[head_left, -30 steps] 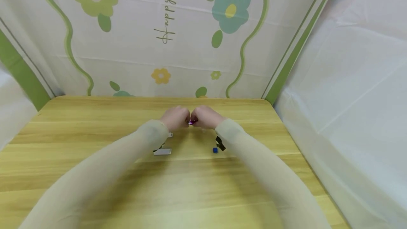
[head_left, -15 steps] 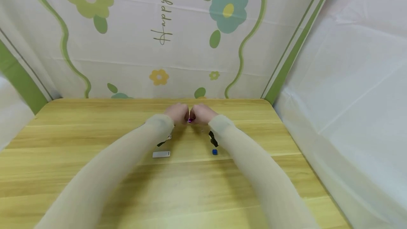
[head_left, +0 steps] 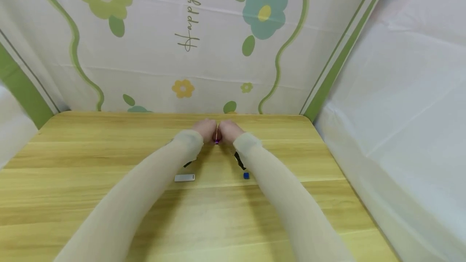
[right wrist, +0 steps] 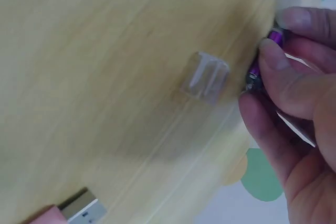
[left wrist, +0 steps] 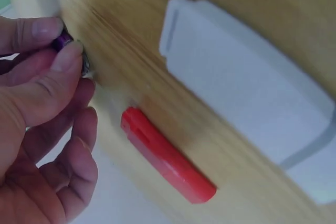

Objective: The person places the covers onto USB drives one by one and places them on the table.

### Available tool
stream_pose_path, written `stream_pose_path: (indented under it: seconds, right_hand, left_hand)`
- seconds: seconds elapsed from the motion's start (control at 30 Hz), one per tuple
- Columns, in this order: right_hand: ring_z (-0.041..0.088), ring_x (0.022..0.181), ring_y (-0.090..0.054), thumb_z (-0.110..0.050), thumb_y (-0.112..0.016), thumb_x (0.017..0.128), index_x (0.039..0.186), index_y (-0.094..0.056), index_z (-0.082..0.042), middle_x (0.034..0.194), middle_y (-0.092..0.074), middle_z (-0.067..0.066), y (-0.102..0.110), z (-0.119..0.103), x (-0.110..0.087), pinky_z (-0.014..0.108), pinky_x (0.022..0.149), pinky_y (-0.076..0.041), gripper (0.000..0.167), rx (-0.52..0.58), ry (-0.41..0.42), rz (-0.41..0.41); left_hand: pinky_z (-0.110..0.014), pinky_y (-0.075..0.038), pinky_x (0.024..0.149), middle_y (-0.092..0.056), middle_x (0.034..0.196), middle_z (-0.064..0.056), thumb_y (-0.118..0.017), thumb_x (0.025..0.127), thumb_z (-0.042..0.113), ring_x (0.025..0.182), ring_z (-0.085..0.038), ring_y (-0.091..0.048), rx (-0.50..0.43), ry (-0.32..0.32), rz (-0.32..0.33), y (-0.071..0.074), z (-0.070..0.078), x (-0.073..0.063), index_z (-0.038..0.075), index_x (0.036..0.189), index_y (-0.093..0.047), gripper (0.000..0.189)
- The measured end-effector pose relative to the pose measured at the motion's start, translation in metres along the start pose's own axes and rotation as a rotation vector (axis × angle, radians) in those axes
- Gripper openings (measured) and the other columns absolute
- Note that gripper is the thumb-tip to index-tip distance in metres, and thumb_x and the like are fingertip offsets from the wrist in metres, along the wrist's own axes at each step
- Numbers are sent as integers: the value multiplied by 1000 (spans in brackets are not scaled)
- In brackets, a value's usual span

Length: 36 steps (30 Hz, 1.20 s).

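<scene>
Far across the table, my left hand (head_left: 206,129) and right hand (head_left: 230,130) meet over a small shiny purple stick (head_left: 216,142). In the left wrist view, the thumb and fingers of my left hand (left wrist: 47,77) pinch the purple stick (left wrist: 63,39), which has a metallic end. From the other side my right hand (right wrist: 304,87) pinches the same purple stick (right wrist: 255,69) between thumb and fingers. Its exact kind cannot be told, as fingers cover much of it. A clear plastic cap (right wrist: 206,77) lies beside the right hand.
A red stick (left wrist: 168,156) and a larger-looking white stick (left wrist: 241,77) lie by the left hand. Near the right wrist lies a pink USB stick (right wrist: 79,211) with its metal plug showing. A small blue piece (head_left: 246,176) sits on the wooden table (head_left: 218,221) by the right sleeve.
Both hands stay together on the purple stick and have shifted only slightly, with the wrists drawn closer to each other. The loose things on the table lie as before.
</scene>
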State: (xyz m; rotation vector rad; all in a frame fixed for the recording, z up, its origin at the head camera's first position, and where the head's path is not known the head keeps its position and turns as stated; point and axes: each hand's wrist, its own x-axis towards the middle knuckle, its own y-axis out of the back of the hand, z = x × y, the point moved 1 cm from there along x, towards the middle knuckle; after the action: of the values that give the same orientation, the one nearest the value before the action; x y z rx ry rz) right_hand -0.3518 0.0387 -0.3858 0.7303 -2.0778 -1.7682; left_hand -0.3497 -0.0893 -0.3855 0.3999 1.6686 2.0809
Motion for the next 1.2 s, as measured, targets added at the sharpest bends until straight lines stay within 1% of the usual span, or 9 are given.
stream_pose_path:
  seconds: [0.13,0.23,0.37,0.53,0.63,0.83,1.0,1.1,1.2]
  right_hand:
    - [17,91,-64,-10,-85,79,84,-76,-10,92,-71,1,0,-5,-1,28,84,-52,10,7,-70,15]
    - [17,93,-64,-9,-84,79,85,-75,-11,94,-71,2,-1,-6,-1,29,87,-52,11,24,-109,22]
    - [18,93,-64,-7,-84,79,85,-75,-11,96,-70,2,-2,-5,-1,31,88,-52,11,49,-127,26]
    - [18,91,-62,-5,-83,79,84,-74,-12,96,-69,2,-3,-3,-1,31,86,-53,13,92,-144,29]
    - [18,89,-62,-3,-82,79,83,-74,-12,95,-68,2,-4,-3,1,31,84,-53,13,106,-150,33]
    - [18,89,-62,-1,-83,78,84,-74,-11,94,-68,3,-4,-7,1,31,84,-53,14,84,-143,29]
    - [17,90,-63,-3,-83,78,83,-74,-11,93,-69,2,-3,-9,-1,30,84,-53,13,73,-127,36]
    - [18,90,-64,-3,-83,79,83,-74,-11,90,-69,1,-3,-9,-2,31,86,-53,13,71,-118,39]
    - [18,92,-64,-4,-83,79,85,-74,-11,91,-69,2,-3,-8,-1,31,87,-53,12,57,-98,28]
  left_hand:
    - [-31,-49,66,-65,73,-1,-79,74,-2,72,-18,-57,-43,31,28,-3,2,2,11,72,-71,15]
    - [-31,-51,69,-67,81,-1,-80,77,1,77,-19,-60,-81,71,34,-4,5,2,14,74,-70,17]
    - [-33,-52,74,-67,87,-3,-79,78,1,82,-20,-60,-86,104,21,-2,10,0,14,77,-69,16]
    - [-33,-52,76,-66,86,-3,-78,76,-4,82,-21,-60,-96,122,3,1,13,-2,14,83,-71,20]
    - [-33,-52,74,-66,83,-2,-78,75,-4,81,-21,-61,-94,113,8,1,11,-2,13,83,-72,20]
    - [-33,-52,75,-67,83,-1,-80,74,-3,80,-19,-61,-83,101,13,-1,8,-3,14,85,-74,21]
    - [-32,-52,75,-67,84,-1,-77,78,-5,80,-19,-61,-87,103,36,-2,8,-5,13,85,-73,19]
    - [-32,-52,75,-67,83,-1,-75,81,-3,79,-19,-61,-61,87,50,-3,9,-7,13,84,-73,17]
    - [-33,-52,75,-68,84,-2,-76,80,-2,79,-19,-61,-30,66,58,-4,9,-8,13,83,-72,16]
